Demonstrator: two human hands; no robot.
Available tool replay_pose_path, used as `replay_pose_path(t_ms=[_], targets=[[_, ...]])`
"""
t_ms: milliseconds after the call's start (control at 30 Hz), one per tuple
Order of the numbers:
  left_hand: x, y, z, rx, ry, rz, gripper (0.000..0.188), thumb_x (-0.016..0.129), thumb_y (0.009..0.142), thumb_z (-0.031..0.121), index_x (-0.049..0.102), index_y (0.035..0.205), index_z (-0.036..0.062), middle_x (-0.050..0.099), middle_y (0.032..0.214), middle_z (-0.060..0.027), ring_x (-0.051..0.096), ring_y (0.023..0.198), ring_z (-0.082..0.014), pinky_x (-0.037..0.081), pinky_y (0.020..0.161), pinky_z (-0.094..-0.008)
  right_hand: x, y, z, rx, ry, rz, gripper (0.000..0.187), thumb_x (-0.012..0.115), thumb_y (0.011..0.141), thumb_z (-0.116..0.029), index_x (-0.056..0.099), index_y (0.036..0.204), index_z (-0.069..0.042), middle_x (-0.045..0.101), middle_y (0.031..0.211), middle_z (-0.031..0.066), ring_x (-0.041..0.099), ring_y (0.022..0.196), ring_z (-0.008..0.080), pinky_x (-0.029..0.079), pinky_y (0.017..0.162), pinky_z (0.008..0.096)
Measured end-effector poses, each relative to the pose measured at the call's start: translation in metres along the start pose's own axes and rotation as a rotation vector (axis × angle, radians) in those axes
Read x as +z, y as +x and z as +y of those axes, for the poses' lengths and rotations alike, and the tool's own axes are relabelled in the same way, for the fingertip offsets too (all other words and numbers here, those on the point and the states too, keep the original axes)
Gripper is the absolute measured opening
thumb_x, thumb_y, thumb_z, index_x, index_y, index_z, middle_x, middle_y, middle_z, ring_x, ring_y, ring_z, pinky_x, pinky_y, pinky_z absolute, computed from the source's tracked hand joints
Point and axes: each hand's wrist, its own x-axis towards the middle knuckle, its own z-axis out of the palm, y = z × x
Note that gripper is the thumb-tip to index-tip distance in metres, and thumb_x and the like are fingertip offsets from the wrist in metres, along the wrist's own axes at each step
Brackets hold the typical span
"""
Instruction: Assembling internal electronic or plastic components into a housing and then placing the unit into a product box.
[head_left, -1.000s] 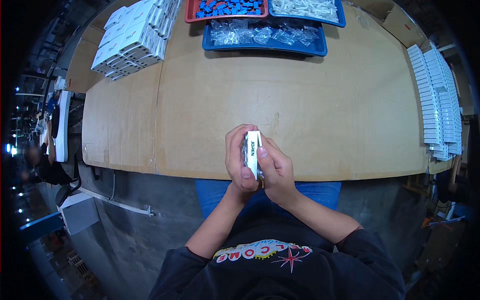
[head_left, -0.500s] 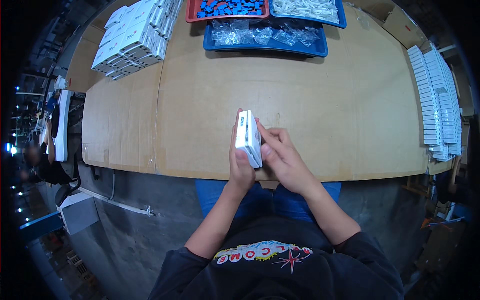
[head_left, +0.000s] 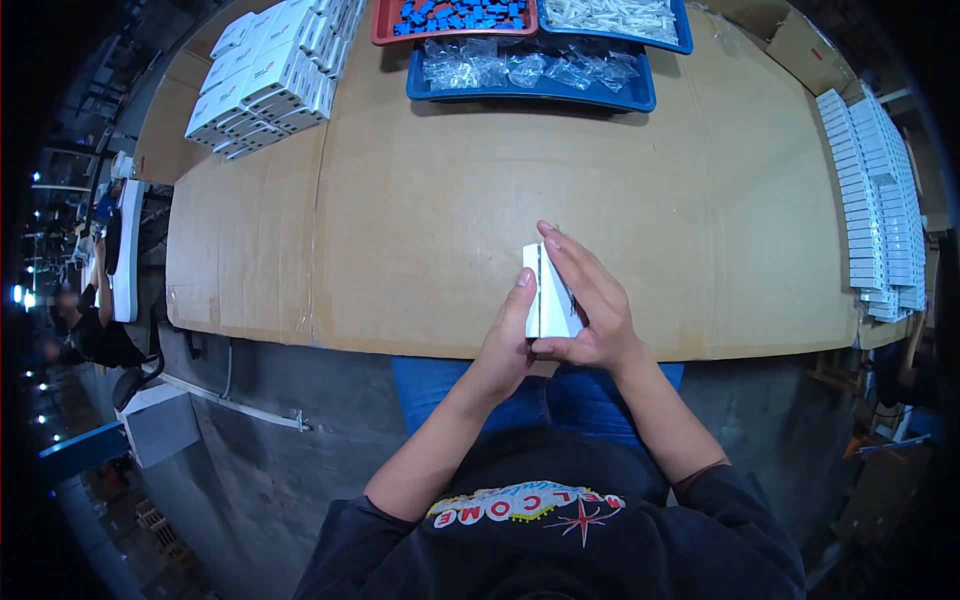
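Observation:
Between my two hands, over the near part of the cardboard-covered table [head_left: 450,220], I hold a small white box [head_left: 556,305]. A dark gap runs along its length near the left side. My left hand [head_left: 508,335] grips the left side, its thumb lying along the edge. My right hand [head_left: 603,315] presses on the right face, fingers stretched along it and the thumb at the near end. The palms hide much of the box, and the fingers of my left hand are mostly out of sight beneath it.
White boxes [head_left: 262,85] are stacked at the far left, flat white boxes [head_left: 868,205] at the right. At the back stand a red tray [head_left: 405,40] of blue pieces, a blue tray [head_left: 688,35] of white pieces and another blue tray [head_left: 530,97] with clear bags. A person [head_left: 98,330] sits far left.
The box has shifted to the right and turned in my hands. My right hand has gone from fingertips at its edge to lying along its right face.

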Motion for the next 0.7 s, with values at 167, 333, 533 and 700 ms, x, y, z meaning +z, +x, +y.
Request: replay_pose_path(t_ms=[167, 333, 533, 700], targets=[[-0.011, -0.001, -0.007, -0.021, 0.036, -0.017, 0.061, 0.030, 0.114, 0.054, 0.049, 0.145, 0.0050, 0.066, 0.125, -0.0094, 0.068, 0.110, -0.0153, 0.057, 0.091, -0.0316, 0.005, -0.009, 0.005, -0.030, 0.033, 0.038, 0.099, 0.076, 0.084, -0.064, 0.054, 0.145, 0.010, 0.057, 0.145, 0.0322, 0.060, 0.133, 0.0451, 0.049, 0.112, 0.0484], [-0.016, 0.004, -0.010, -0.060, 0.085, -0.007, 0.068, 0.035, 0.113, 0.055, 0.040, 0.154, 0.0013, 0.058, 0.139, -0.0126, 0.061, 0.127, -0.0198, 0.051, 0.106, -0.0344, 0.007, -0.010, 0.002, 0.127, 0.144, 0.031, 0.099, 0.063, 0.094, -0.070, 0.049, 0.149, 0.011, 0.055, 0.149, 0.0309, 0.058, 0.137, 0.0435, 0.047, 0.114, 0.0450], [-0.005, 0.015, -0.019, 0.435, 0.508, 0.003, 0.090, 0.061, 0.105, 0.032, 0.006, 0.169, 0.0030, 0.034, 0.164, -0.0143, 0.037, 0.152, -0.0266, 0.032, 0.124, -0.0394, 0.011, -0.005, -0.002, 0.481, 0.552, 0.164, 0.084, 0.036, 0.108, -0.065, 0.046, 0.155, 0.005, 0.046, 0.160, 0.0228, 0.043, 0.149, 0.0338, 0.032, 0.124, 0.0425], [-0.015, 0.015, -0.013, 0.307, 0.070, 0.142, 0.063, 0.050, 0.110, 0.038, 0.029, 0.159, 0.0050, 0.053, 0.146, -0.0135, 0.054, 0.137, -0.0219, 0.047, 0.114, -0.0402, 0.004, -0.004, -0.001, 0.352, 0.465, 0.015, 0.051, 0.053, 0.109, -0.027, 0.053, 0.149, 0.004, 0.048, 0.159, 0.0238, 0.046, 0.148, 0.0354, 0.036, 0.121, 0.0418]])
